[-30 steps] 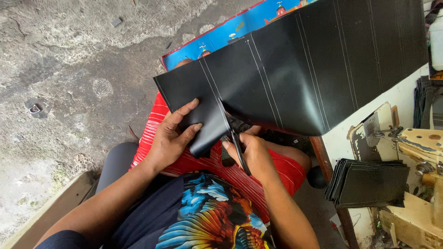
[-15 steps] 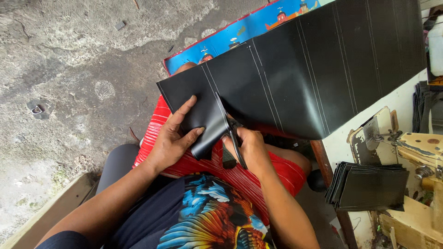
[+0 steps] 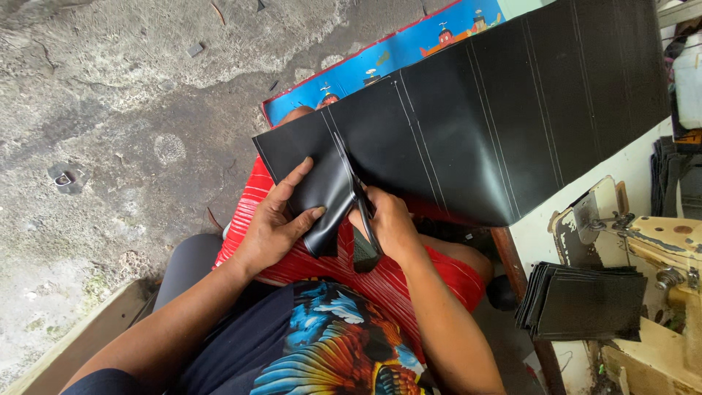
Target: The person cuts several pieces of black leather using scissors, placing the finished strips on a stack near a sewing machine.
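— What are your hands doing?

— My left hand [image 3: 274, 223] is lying spread flat on the end strip of the black sheet [image 3: 468, 124], which is stretching from the frame's centre to the upper right, over my lap. My right hand [image 3: 387, 223] is gripping the scissors [image 3: 360, 201], cutting along a pale line.

— Is anything hard to see?

— My fist is covering the scissor handles, and the sheet's far end is running off the top right. A stack of cut black pieces [image 3: 581, 300] is sitting at lower right.
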